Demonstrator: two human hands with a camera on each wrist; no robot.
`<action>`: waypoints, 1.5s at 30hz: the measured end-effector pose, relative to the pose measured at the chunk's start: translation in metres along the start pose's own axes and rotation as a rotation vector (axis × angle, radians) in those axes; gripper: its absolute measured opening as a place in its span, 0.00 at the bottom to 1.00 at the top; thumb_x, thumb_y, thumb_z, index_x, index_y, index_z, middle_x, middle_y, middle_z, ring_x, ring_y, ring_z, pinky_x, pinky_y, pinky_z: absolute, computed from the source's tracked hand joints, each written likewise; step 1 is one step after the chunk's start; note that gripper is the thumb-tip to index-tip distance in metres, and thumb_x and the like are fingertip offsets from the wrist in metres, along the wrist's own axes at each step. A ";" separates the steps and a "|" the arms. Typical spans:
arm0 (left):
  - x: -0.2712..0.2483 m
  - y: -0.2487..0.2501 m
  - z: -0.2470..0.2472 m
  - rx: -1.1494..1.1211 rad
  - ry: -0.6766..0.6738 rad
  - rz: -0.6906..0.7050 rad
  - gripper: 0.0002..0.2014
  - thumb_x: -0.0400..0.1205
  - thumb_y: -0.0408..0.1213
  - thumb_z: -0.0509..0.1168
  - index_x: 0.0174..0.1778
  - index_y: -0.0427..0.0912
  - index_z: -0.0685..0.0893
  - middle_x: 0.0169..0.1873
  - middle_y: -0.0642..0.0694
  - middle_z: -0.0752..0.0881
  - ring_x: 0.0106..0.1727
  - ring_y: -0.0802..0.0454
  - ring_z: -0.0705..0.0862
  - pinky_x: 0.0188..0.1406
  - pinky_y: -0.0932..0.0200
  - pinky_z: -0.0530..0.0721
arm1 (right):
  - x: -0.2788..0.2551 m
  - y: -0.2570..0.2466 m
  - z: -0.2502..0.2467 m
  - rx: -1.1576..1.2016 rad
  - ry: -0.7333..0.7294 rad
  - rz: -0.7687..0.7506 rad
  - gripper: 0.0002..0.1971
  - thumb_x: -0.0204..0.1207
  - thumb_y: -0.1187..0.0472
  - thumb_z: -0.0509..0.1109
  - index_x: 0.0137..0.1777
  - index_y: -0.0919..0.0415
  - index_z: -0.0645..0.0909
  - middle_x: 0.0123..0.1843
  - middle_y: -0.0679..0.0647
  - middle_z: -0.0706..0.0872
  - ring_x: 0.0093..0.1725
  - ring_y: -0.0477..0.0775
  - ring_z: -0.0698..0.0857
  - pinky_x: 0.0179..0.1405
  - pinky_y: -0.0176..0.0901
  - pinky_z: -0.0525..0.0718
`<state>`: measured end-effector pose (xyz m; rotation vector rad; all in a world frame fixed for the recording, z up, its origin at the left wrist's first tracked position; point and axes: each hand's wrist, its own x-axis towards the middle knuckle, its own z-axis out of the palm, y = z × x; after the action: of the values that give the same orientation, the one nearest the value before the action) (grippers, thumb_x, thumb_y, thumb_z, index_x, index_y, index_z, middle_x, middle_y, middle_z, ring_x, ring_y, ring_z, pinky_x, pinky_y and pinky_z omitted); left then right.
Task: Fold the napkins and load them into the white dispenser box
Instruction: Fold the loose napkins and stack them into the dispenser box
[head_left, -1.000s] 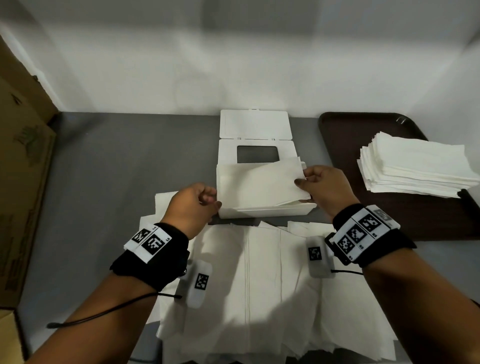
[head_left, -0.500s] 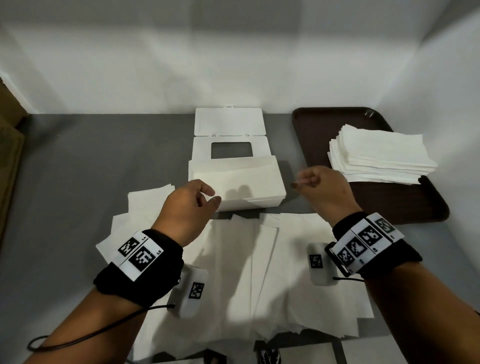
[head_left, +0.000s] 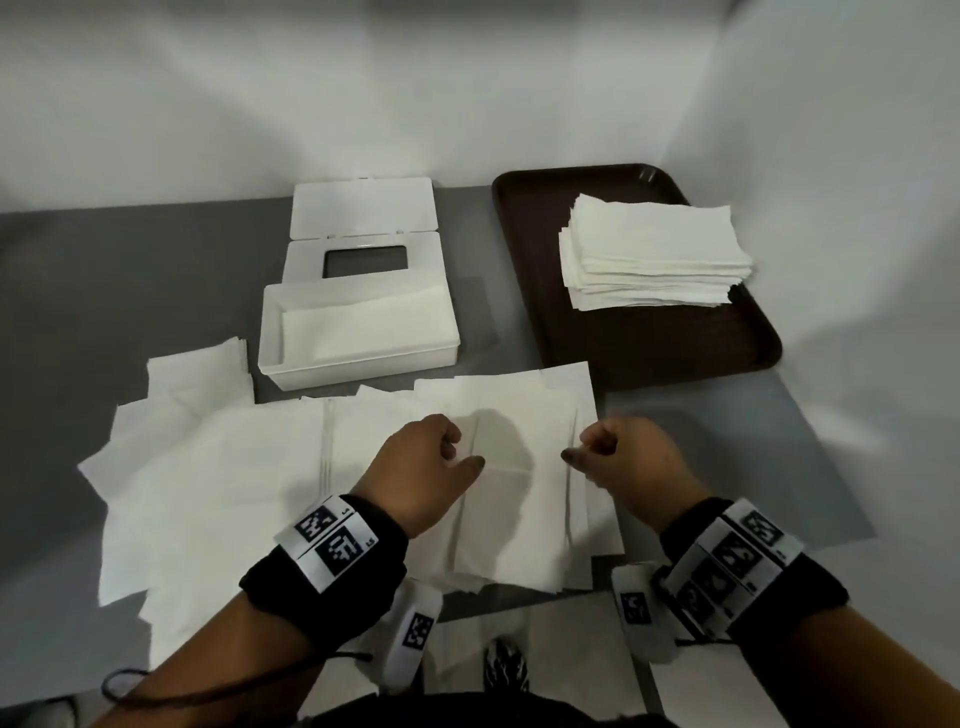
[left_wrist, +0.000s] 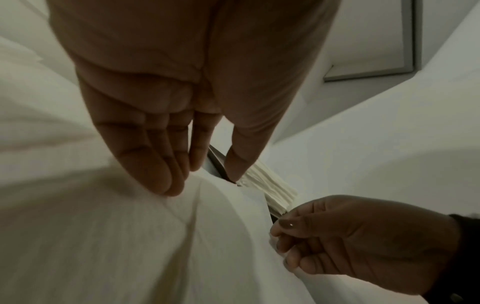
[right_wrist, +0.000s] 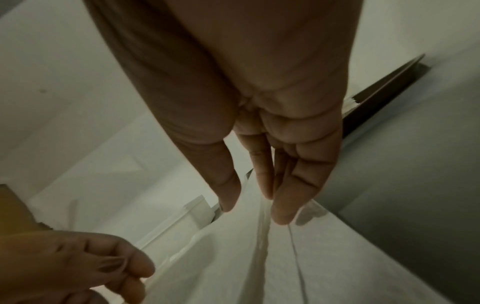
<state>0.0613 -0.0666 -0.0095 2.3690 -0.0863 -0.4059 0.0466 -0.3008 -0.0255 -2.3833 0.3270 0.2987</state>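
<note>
Left hand (head_left: 415, 467): fingers (left_wrist: 155, 164) curled, tips down on the top unfolded white paper napkin (head_left: 519, 499); thumb extended, no clear pinch. Right hand (head_left: 628, 457): fingers (right_wrist: 283, 197) loosely curled at the napkin's right edge; whether they pinch it, cannot tell. The napkin lies flat between both hands, on a spread of white napkins (head_left: 218, 467) covering the grey desk (head_left: 130, 286). Just beyond: open white plastic dispenser box (head_left: 358, 364), folded napkin inside, lid back. Right of the box: dark brown tray (head_left: 727, 338) bearing a stack of white napkins (head_left: 654, 254).
</note>
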 end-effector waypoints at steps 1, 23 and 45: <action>-0.001 0.004 0.005 0.012 0.011 -0.013 0.15 0.78 0.47 0.69 0.56 0.44 0.79 0.48 0.49 0.83 0.48 0.50 0.82 0.49 0.60 0.77 | -0.002 0.000 0.002 0.004 -0.003 -0.006 0.16 0.73 0.51 0.76 0.30 0.56 0.76 0.28 0.50 0.81 0.31 0.51 0.80 0.39 0.46 0.83; 0.015 0.025 0.041 -0.030 0.086 -0.170 0.16 0.71 0.48 0.74 0.39 0.42 0.75 0.42 0.43 0.80 0.41 0.47 0.77 0.35 0.58 0.72 | -0.009 0.006 0.011 0.247 -0.024 -0.028 0.19 0.76 0.55 0.75 0.62 0.65 0.81 0.52 0.59 0.87 0.50 0.59 0.88 0.57 0.57 0.86; 0.004 0.040 0.013 -0.326 0.057 0.115 0.11 0.79 0.45 0.69 0.43 0.41 0.78 0.45 0.40 0.88 0.45 0.40 0.86 0.51 0.41 0.83 | 0.002 -0.018 -0.028 0.108 0.265 -0.279 0.11 0.81 0.49 0.65 0.53 0.55 0.82 0.46 0.51 0.83 0.43 0.47 0.80 0.44 0.40 0.77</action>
<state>0.0632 -0.1053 0.0068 2.0409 -0.1202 -0.2735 0.0578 -0.3070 0.0057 -2.3253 0.1228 -0.1612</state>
